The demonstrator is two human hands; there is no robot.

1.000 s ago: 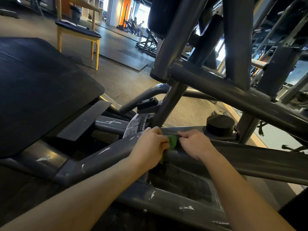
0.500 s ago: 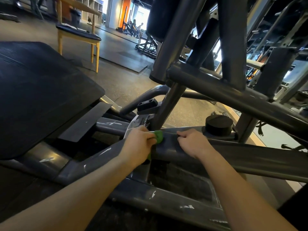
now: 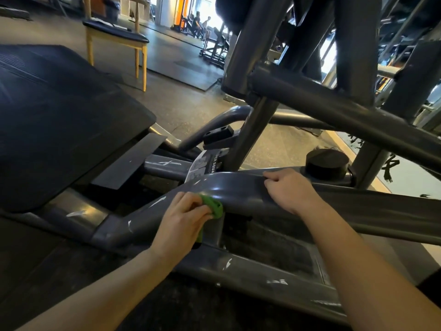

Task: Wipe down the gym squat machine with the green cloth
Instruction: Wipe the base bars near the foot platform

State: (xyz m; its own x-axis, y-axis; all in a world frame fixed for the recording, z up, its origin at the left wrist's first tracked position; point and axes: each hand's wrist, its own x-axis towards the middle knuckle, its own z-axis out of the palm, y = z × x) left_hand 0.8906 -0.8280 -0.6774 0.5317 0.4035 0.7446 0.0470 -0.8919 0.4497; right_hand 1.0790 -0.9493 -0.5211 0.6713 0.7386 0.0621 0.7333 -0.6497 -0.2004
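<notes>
Green cloth (image 3: 212,206), one, two hands on squat machine (image 3: 238,189)

1. The setting is reading as a commercial gym floor.
2. A squat machine (image 3: 238,187) of thick grey steel tubes is filling the foreground, with its paint chipping in white flecks. Its label (image 3: 202,166) is showing the letters "SQUA".
3. A wide black ribbed footplate (image 3: 59,111) is lying at left. A round black rubber stop (image 3: 327,161) is sitting on the frame at right.
4. Speckled rubber flooring (image 3: 191,103) is running underneath, with a darker mat (image 3: 181,65) lying further back.
5. More exercise machines (image 3: 214,48) are standing in the background, with daylight coming in behind. Two people (image 3: 198,20) are sitting there, too small to detail.
6. A wooden chair (image 3: 117,34) with a black padded seat is standing behind the footplate.
</notes>
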